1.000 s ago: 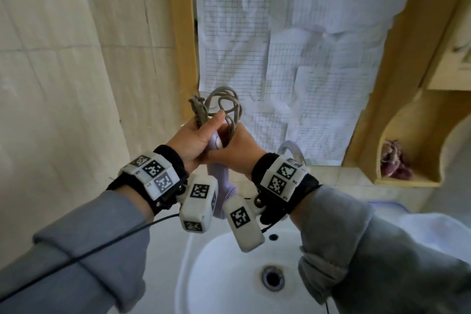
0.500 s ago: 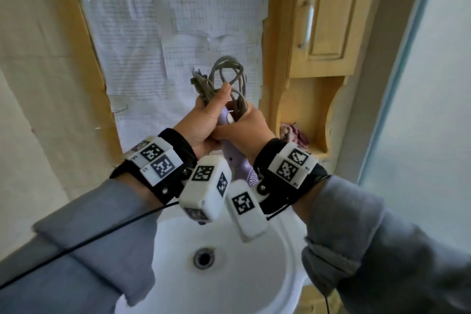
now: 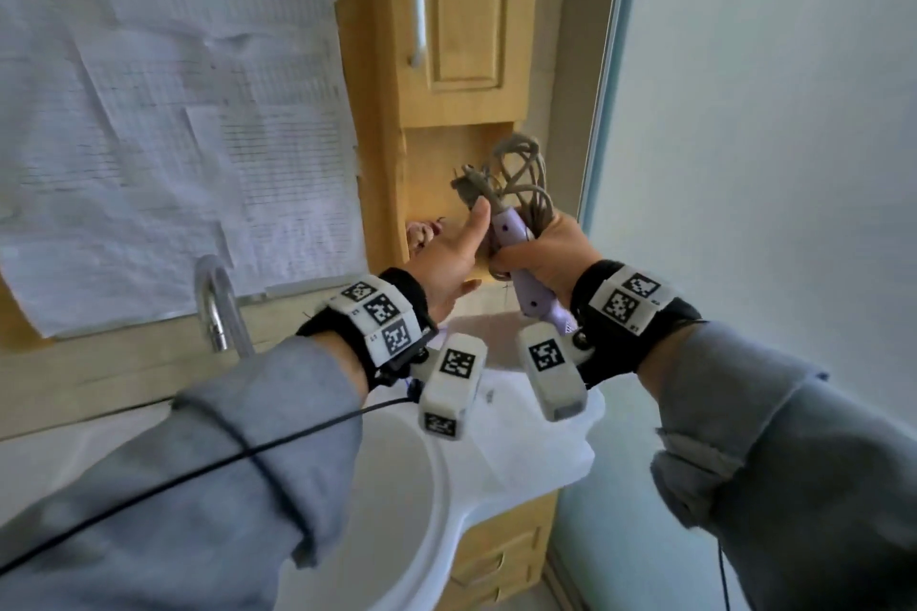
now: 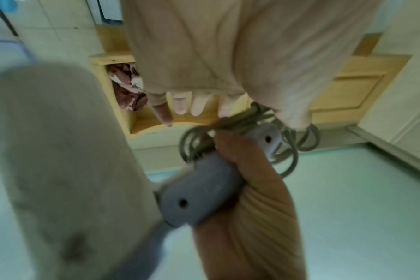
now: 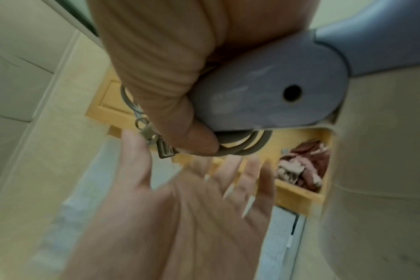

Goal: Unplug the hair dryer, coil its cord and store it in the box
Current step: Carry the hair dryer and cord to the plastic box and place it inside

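Two of the three steps look done, judging from how things lie: the plug (image 3: 464, 186) hangs free in the air with no socket near it, and the grey cord (image 3: 523, 179) is gathered into loose loops against the handle of the lilac hair dryer (image 3: 516, 258). What is left, as far as I can judge, is the storing, and no box shows in any view, so it must lie somewhere outside these pictures.

The right hand (image 3: 543, 256) carries everything. Its fingers and thumb are curled round the dryer's handle and pin the cord loops to it, with the coil and plug sticking up above the fist and the dryer's body pointing down toward the wrist. The right wrist view shows the thumb pressed over several strands of cord at the handle's end.

The left hand (image 3: 449, 258) is just left of the dryer with its fingers straight and spread, palm turned toward the bundle, gripping nothing. Its thumb points up close beside the plug; whether it touches the plug I cannot tell.

Both forearms are raised in front of the chest, wrists near each other, above the right edge of the white sink (image 3: 412, 511). Beyond the hands stands a wooden cabinet (image 3: 466, 15) with an open shelf holding a crumpled reddish cloth (image 5: 302, 166). A tap (image 3: 216, 303) rises at the left, below a paper sheet (image 3: 163, 114) on the wall.
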Tool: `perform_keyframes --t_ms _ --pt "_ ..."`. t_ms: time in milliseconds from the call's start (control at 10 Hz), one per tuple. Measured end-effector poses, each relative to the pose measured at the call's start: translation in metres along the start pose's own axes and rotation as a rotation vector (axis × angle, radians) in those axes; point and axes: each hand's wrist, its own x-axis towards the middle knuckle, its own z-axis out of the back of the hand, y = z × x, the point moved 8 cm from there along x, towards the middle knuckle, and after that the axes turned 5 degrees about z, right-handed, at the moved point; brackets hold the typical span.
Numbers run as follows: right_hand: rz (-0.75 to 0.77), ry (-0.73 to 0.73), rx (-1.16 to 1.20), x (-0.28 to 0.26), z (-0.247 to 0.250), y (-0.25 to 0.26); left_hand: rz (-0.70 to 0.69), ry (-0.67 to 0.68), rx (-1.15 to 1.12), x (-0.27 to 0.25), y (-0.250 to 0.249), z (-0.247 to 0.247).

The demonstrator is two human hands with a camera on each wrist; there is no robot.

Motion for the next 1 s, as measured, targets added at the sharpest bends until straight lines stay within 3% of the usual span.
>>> perform_keyframes --t_ms 100,200,300,400,700,800,1000 --pt "-0.072 -0.039 -0.033 0.013 0.017 -0.03 0.029 -0.166 0.2 0.029 0.036 0.026" --pt "-0.178 -0.023 -0.094 0.028 0.019 -0.07 0.251 -0.2 0.369 0.055 0.094 0.042" --pt "-0.299 -0.012 -0.12 0.042 0.012 -0.112 0.51 -0.132 0.404 0.061 0.145 0.039" --pt "-0.417 0.014 -0.149 0.052 0.0 -0.146 0.63 -0.055 0.406 0.076 0.178 0.034" --pt "-0.725 0.142 -0.158 0.059 -0.027 -0.243 0.673 0.009 0.717 0.12 0.213 0.033" --pt "-0.815 0.244 -0.108 0.063 -0.041 -0.289 0.683 0.011 0.826 0.13 0.215 0.037" --pt "-0.961 0.553 -0.185 0.047 -0.067 -0.317 0.711 -0.058 0.888 0.131 0.207 0.042"
